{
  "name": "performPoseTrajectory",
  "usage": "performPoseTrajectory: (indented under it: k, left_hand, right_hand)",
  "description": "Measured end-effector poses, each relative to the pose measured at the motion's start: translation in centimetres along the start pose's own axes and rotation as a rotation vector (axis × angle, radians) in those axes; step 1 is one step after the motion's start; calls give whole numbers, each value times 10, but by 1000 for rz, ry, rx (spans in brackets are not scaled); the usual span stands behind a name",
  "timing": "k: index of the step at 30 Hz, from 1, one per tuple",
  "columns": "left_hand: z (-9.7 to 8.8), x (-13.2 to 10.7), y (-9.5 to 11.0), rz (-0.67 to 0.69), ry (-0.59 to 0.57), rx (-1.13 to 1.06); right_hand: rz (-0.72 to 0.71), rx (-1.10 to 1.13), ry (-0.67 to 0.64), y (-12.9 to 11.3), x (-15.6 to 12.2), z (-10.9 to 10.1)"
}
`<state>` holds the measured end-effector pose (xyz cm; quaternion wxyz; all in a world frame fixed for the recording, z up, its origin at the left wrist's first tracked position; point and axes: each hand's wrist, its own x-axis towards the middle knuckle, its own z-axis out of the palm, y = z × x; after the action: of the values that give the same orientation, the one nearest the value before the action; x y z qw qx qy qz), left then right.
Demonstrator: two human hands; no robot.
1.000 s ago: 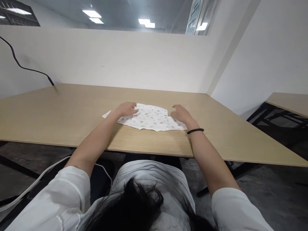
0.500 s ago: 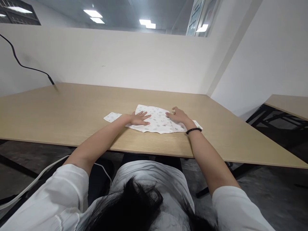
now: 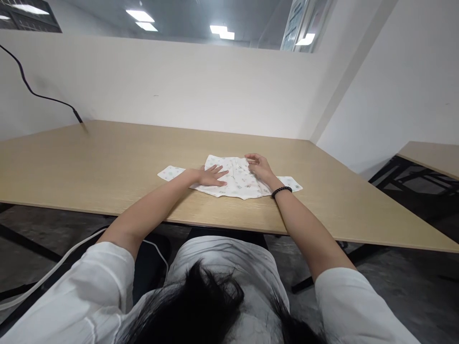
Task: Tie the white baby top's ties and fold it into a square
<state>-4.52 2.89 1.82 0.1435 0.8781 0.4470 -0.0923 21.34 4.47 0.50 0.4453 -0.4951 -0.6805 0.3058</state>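
Observation:
A small white baby shirt [image 3: 238, 180] with a scattered print lies on the table, its two sleeves pointing out to the left and right. My left hand [image 3: 211, 177] rests flat on the left part of the cloth with its fingers spread. At the far right edge of the shirt, my right hand [image 3: 258, 167] has its fingers curled and the thumb close to them, gripping the cloth's edge. The fabric between both hands shows slight creases. A black beaded bracelet [image 3: 281, 191] circles my right wrist.
The shirt lies near the front edge of the wooden table [image 3: 118, 162]. A white wall [image 3: 201, 91] stands behind it, and a black cable [image 3: 50, 99] hangs down at the left. Another table [image 3: 430, 157] stands at the right. A white cord [image 3: 64, 258] runs beside my left arm.
My right hand has moved left and slightly away from me, its fingers closing at the shirt's far right edge. That edge has shifted left, and more of the right sleeve shows. My left hand stays flat.

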Motion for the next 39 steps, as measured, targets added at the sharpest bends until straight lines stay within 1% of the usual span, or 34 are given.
performPoseTrajectory:
  k: [4,6,8,10,12,14,15,16,20,21,22,24,26,28,29,31,33,35,38,39]
  left_hand:
    - [1,0,-1,10,13,-6]
    - [1,0,-1,10,16,-9]
    - [2,-1,-2,8,17,-14]
    - [2,-1,-2,8,24,-18]
    - [2,-2,-2,11,32,-18]
    - [2,-2,-2,11,39,-12]
    - [2,-1,-2,10,40,-6]
    - [3,-1,-2,9,41,0]
    - [4,-1,0,-9,55,19]
    - [4,-1,1,-12,65,23]
    - [4,-1,2,-11,74,29]
    - [4,-2,3,-2,98,46]
    - [5,-2,4,1,137,51]
    - [7,0,3,-13,172,34]
    - [8,1,3,-28,179,19]
    - [9,5,-1,-57,175,-16]
    - [7,7,-8,-78,181,-61]
    - [0,7,-22,-88,213,-115]
    - [-15,-1,-59,-121,264,-162]
    - [-19,-7,-75,-169,283,-158]
  right_hand:
    - [42,-154,17,4,0,4]
    - [28,-230,29,6,-1,8]
    - [-58,-299,35,6,-2,13]
    - [-208,-376,24,6,-2,17]
    - [-354,-458,-17,6,-2,20]
    - [-426,-540,-52,7,-2,21]
    - [-419,-583,-52,9,-2,20]
    - [-381,-626,-38,10,-2,19]
    - [-103,-772,55,14,-4,13]
    - [-77,-790,60,15,-4,11]
    - [-82,-801,52,14,-5,9]
    - [-145,-801,-10,12,-6,6]
    - [-163,-786,-134,9,-7,5]
    - [-69,-778,-265,7,-8,5]
    - [-9,-775,-308,7,-9,5]
    - [74,-760,-333,8,-9,0]
    - [86,-718,-296,10,-8,-11]
    - [108,-682,-204,11,-8,-29]
    - [230,-708,-22,13,-11,-67]
    - [272,-729,31,14,-14,-81]
